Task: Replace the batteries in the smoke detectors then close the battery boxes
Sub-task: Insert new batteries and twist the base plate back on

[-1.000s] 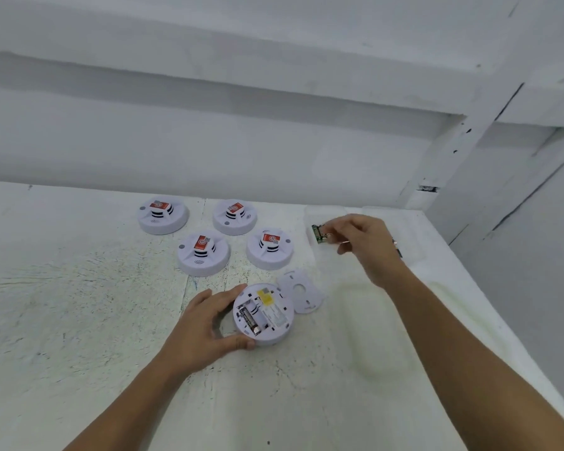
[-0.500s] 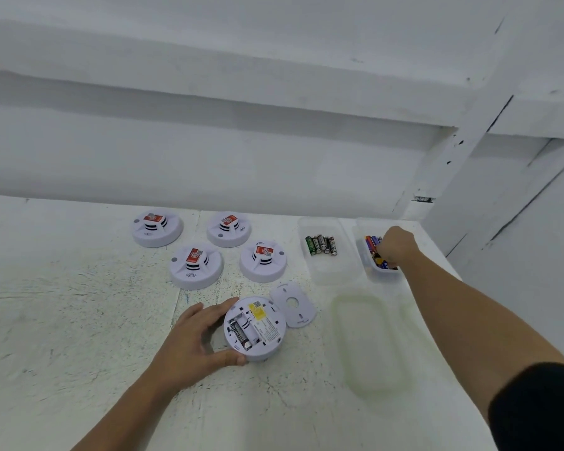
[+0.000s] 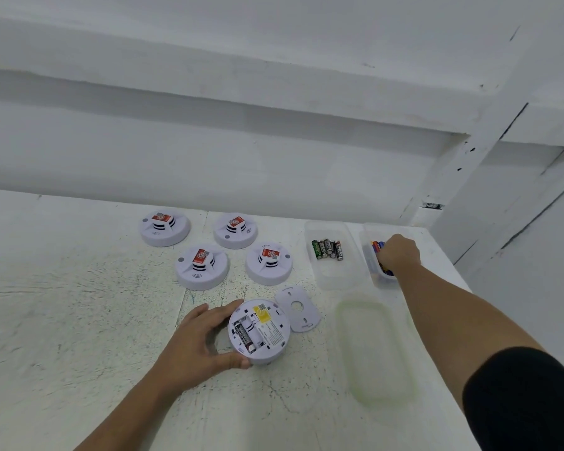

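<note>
Smoke detector (image 3: 261,332) back-up, bay open w/ one cell (image 3: 244,336) in, L hand (image 3: 205,343) gripping its rim; R hand (image 3: 401,253) in battery box (image 3: 370,271) right-rear of detector, fingers hidden, grasp unclear; risk: used/new mix-up, reversed polarity.

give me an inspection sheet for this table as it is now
surface: white table, scuffed and speckled.
job's things: open smoke detector face down, one battery in its bay, the slot beside it looks empty; cover plate beside it; four face-up smoke detectors behind; dark batteries in clear box; coloured batteries in second box.
clutter: clear lid lying flat.
grips: left grip holds the open smoke detector; right grip reaches into the second box, fingers hidden.
cables: nothing seen.
surroundings: white wall.
</note>
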The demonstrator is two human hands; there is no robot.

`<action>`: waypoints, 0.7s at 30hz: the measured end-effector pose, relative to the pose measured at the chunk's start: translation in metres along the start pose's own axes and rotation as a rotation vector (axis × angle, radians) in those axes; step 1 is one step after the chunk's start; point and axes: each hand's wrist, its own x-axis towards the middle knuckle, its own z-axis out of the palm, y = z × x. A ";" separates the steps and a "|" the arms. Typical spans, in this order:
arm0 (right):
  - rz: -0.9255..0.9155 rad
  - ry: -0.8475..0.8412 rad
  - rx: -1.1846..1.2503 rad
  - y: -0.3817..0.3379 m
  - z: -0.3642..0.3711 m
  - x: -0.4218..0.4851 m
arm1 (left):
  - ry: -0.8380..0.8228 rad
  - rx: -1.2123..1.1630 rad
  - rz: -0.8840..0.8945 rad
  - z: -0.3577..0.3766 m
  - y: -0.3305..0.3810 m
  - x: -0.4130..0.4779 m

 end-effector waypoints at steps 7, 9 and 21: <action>-0.028 0.020 0.019 -0.002 0.003 0.005 | 0.001 0.008 -0.026 0.001 -0.002 0.001; -0.008 0.021 0.023 0.000 0.005 0.007 | 0.004 0.002 -0.021 0.001 0.000 0.001; 0.029 -0.042 0.322 0.004 -0.006 0.018 | -0.011 -0.028 -0.031 -0.004 0.011 -0.001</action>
